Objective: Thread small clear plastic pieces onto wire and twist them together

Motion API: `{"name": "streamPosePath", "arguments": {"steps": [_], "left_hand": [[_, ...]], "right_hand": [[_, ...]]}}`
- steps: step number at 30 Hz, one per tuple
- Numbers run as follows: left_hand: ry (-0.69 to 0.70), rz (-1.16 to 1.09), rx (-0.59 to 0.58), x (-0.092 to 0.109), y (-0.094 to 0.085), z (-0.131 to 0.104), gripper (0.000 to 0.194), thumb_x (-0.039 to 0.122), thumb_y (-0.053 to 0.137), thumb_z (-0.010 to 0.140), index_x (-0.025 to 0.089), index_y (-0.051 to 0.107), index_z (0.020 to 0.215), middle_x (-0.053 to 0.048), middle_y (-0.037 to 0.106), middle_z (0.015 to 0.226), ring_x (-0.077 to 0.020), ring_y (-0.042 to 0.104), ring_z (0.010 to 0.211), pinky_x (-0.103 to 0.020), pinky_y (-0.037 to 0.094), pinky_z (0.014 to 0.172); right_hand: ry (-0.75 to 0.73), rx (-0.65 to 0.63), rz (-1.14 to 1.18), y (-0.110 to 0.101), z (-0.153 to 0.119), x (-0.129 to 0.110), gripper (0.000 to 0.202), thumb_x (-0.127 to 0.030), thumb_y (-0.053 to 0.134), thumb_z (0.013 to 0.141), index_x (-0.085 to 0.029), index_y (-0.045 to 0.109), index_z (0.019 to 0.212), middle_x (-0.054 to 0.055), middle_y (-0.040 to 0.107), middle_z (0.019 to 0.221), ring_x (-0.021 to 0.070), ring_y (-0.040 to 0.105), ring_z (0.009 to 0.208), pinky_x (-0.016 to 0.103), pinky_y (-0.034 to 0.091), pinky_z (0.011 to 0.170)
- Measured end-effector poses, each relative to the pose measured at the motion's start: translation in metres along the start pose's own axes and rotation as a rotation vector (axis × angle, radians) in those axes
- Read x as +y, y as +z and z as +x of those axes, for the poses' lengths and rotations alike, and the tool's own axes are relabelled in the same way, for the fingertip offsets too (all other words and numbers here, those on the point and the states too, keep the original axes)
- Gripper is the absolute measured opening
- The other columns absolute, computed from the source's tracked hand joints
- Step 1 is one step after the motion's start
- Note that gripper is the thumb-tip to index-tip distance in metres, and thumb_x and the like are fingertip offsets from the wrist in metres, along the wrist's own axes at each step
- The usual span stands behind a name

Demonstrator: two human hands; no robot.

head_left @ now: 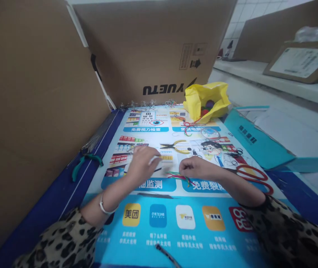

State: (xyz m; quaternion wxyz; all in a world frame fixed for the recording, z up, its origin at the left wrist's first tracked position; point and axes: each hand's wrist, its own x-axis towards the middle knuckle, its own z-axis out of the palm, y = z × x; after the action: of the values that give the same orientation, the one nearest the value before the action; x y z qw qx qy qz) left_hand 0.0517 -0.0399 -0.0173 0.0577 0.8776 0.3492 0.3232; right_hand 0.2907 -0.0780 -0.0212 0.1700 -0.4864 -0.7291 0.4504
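My left hand (145,162) is raised over the printed mat (136,257), its thumb and forefinger curled close together; anything between them is too small or blurred to name. Just right of centre, my right hand (191,166) is closed, fingertips bent in beside red and green cords (183,178) that lie under and left of it. Whether it grips one of them is hidden. Yellow-handled pliers (177,146) lie beyond both hands. Red-handled scissors (255,175) rest to the right, past my right wrist. A thin dark strip (155,195) lies nearer me.
Teal-handled pliers (85,163) are at the left edge. A yellow bag (206,100) with coloured balls stands at the back, near a clear round dish (210,133) and wire pieces (148,105). Cardboard walls (136,48) rise left and behind; a teal box (248,137) sits right.
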Motion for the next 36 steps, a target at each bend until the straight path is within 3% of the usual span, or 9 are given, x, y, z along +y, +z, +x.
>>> {"name": "streamPosePath", "arguments": {"steps": [5, 7, 12, 17, 22, 25, 28, 33, 36], "left_hand": [[0.189, -0.022, -0.346, 0.031, 0.028, -0.003, 0.011, 0.027, 0.051, 0.086, 0.022, 0.061, 0.087, 0.000, 0.066, 0.085, -0.0172, 0.056, 0.086, -0.033, 0.034, 0.077], [0.201, 0.036, -0.418, 0.034, 0.034, -0.005, 0.011, 0.026, 0.053, 0.085, 0.020, 0.062, 0.082, -0.001, 0.065, 0.084, -0.0179, 0.055, 0.084, -0.032, 0.035, 0.072], [0.218, 0.074, -0.439, 0.033, 0.038, -0.011, 0.016, 0.025, 0.048, 0.087, 0.023, 0.063, 0.093, -0.002, 0.063, 0.090, -0.0184, 0.052, 0.084, -0.031, 0.036, 0.070], [0.267, 0.055, -0.451, 0.032, 0.034, -0.013, 0.017, 0.024, 0.049, 0.087, 0.021, 0.062, 0.097, -0.005, 0.062, 0.092, -0.0192, 0.051, 0.087, -0.031, 0.038, 0.073], [0.271, 0.063, -0.469, 0.032, 0.032, -0.012, 0.018, 0.027, 0.048, 0.088, 0.021, 0.063, 0.096, -0.004, 0.062, 0.093, -0.0190, 0.052, 0.087, -0.031, 0.038, 0.073], [0.257, 0.035, -0.461, 0.033, 0.031, -0.013, 0.019, 0.027, 0.048, 0.087, 0.021, 0.062, 0.099, -0.004, 0.062, 0.096, -0.0184, 0.052, 0.089, -0.031, 0.037, 0.074], [0.161, -0.041, -0.406, 0.035, 0.029, -0.014, 0.016, 0.029, 0.051, 0.086, 0.021, 0.063, 0.091, -0.003, 0.064, 0.093, -0.0184, 0.054, 0.089, -0.032, 0.037, 0.077], [-0.226, -0.310, -0.183, 0.044, 0.031, -0.009, 0.020, 0.034, 0.065, 0.073, 0.017, 0.060, 0.084, -0.002, 0.062, 0.085, -0.0169, 0.055, 0.082, -0.028, 0.039, 0.071], [-0.404, -0.449, -0.219, 0.046, 0.035, -0.006, 0.023, 0.036, 0.068, 0.067, 0.015, 0.059, 0.072, -0.001, 0.059, 0.071, -0.0146, 0.052, 0.067, -0.025, 0.037, 0.058]], "right_hand": [[-0.005, 0.025, 0.019, 0.001, 0.001, -0.001, 0.013, -0.026, 0.054, 0.072, -0.015, 0.061, 0.071, -0.003, 0.056, 0.060, 0.0094, 0.048, 0.054, 0.021, 0.037, 0.053], [0.021, 0.050, 0.091, 0.001, 0.001, -0.001, 0.013, -0.027, 0.055, 0.072, -0.015, 0.060, 0.071, -0.003, 0.055, 0.059, 0.0093, 0.046, 0.054, 0.021, 0.036, 0.053], [0.040, 0.180, 0.314, -0.003, 0.000, -0.002, 0.014, -0.029, 0.059, 0.070, -0.015, 0.058, 0.068, -0.005, 0.052, 0.056, 0.0080, 0.043, 0.051, 0.022, 0.033, 0.051], [0.042, 0.217, 0.537, -0.005, 0.001, 0.003, 0.016, -0.030, 0.063, 0.071, -0.015, 0.057, 0.070, -0.005, 0.052, 0.053, 0.0070, 0.044, 0.047, 0.021, 0.032, 0.047], [0.025, 0.297, 0.585, -0.007, 0.001, -0.001, 0.020, -0.033, 0.064, 0.072, -0.015, 0.055, 0.070, -0.004, 0.055, 0.053, 0.0070, 0.047, 0.047, 0.019, 0.031, 0.044], [-0.012, 0.332, 0.551, -0.009, 0.000, -0.005, 0.019, -0.032, 0.064, 0.073, -0.015, 0.055, 0.071, 0.000, 0.063, 0.064, 0.0066, 0.047, 0.049, 0.020, 0.032, 0.045], [-0.044, 0.354, 0.506, -0.008, -0.003, -0.010, 0.017, -0.031, 0.062, 0.075, -0.015, 0.056, 0.073, 0.003, 0.067, 0.073, 0.0066, 0.046, 0.051, 0.020, 0.033, 0.047], [-0.055, 0.309, 0.462, 0.013, -0.005, -0.029, 0.018, -0.034, 0.059, 0.077, -0.016, 0.056, 0.075, 0.002, 0.064, 0.069, 0.0087, 0.049, 0.055, 0.021, 0.036, 0.051], [-0.041, 0.350, 0.399, 0.030, -0.004, -0.038, 0.017, -0.034, 0.057, 0.076, -0.017, 0.056, 0.075, -0.001, 0.059, 0.065, 0.0100, 0.050, 0.056, 0.022, 0.038, 0.051]]}}
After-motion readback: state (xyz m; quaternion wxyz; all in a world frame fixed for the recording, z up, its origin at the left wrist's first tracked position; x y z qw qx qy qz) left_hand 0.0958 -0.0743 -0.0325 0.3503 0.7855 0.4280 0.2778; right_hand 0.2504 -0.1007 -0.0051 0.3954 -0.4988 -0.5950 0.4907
